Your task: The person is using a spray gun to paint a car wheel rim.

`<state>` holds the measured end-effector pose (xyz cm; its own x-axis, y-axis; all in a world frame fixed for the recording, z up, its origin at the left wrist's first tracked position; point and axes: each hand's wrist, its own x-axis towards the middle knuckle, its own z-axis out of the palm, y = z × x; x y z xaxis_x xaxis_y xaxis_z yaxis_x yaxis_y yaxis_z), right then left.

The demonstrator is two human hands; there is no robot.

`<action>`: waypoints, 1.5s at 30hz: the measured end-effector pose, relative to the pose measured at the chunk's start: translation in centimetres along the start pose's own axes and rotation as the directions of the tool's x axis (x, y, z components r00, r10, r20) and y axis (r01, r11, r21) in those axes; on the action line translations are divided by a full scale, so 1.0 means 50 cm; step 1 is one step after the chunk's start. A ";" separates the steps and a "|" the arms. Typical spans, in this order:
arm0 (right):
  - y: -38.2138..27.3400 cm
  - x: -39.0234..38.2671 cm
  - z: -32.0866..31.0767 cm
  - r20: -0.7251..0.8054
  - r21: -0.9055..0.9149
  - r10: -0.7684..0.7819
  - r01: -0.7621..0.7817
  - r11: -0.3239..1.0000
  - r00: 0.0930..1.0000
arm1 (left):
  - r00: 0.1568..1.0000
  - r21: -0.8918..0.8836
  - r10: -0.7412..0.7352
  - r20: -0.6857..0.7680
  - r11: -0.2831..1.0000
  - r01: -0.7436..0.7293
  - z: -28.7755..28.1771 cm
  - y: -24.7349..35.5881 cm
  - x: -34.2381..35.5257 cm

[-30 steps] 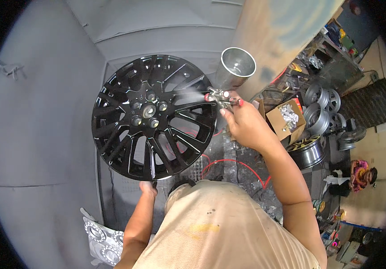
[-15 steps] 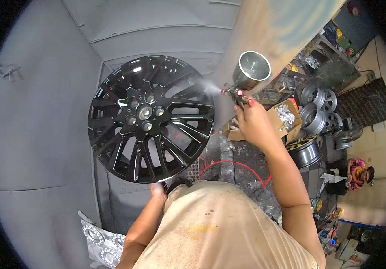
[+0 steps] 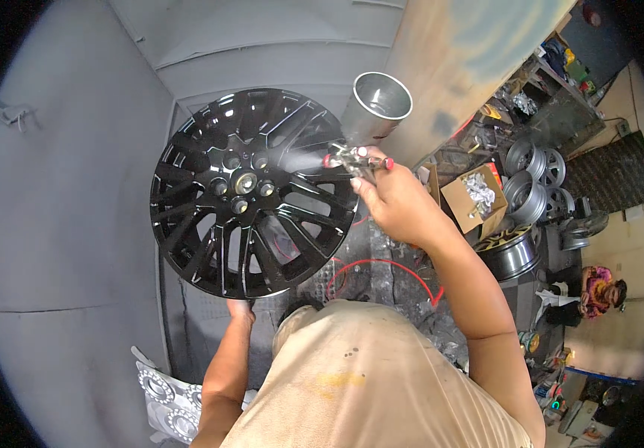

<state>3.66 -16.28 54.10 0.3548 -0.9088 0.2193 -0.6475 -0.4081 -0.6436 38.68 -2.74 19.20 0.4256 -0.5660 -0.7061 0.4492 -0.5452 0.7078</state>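
Note:
A glossy black multi-spoke car wheel (image 3: 221, 254) faces me, with several bolt holes around its hub. My right hand (image 3: 400, 201) is closed around a spray gun (image 3: 352, 159) with red knobs. On top of the gun a tilted, dark metallic paint cup (image 3: 382, 104) shows its open mouth. Pale mist streams leftward from the nozzle onto the spokes at the wheel's right, just short of the hub. At the wheel's bottom edge is my left hand (image 3: 240, 308); its fingers go out of sight behind the rim.
Grey booth walls (image 3: 75, 209) stand left and behind. A red hose (image 3: 382, 263) curves over the floor. On the right are a cardboard box (image 3: 475, 198) with crumpled foil, several silver wheels (image 3: 524, 196) and a cluttered shelf. A person (image 3: 598, 293) in bright clothing sits farther off.
My right hand has brought the spray gun left and slightly down, nearer the hub. The wheel has turned somewhat, and my left hand has moved left along its lower edge.

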 end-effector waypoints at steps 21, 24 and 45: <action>0.049 0.005 -0.028 -0.157 -0.188 0.158 -0.186 0.964 0.975 | 0.952 -0.212 -0.262 0.158 0.933 0.291 0.044 -0.115 -0.041; 0.021 0.005 -0.013 -0.116 -0.159 0.132 -0.149 0.976 0.984 | 0.971 -0.180 -0.229 0.073 0.954 0.238 0.034 -0.111 -0.026; 0.064 -0.036 -0.056 -0.179 -0.213 0.203 -0.240 0.947 0.963 | 0.996 -0.282 0.076 0.047 0.957 -0.060 -0.025 0.022 0.077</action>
<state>-0.92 -16.21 53.72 0.0892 -0.9733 0.2114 -0.8422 -0.1870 -0.5058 41.76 -4.75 17.23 0.4212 -0.6343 -0.6483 0.6263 -0.3135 0.7137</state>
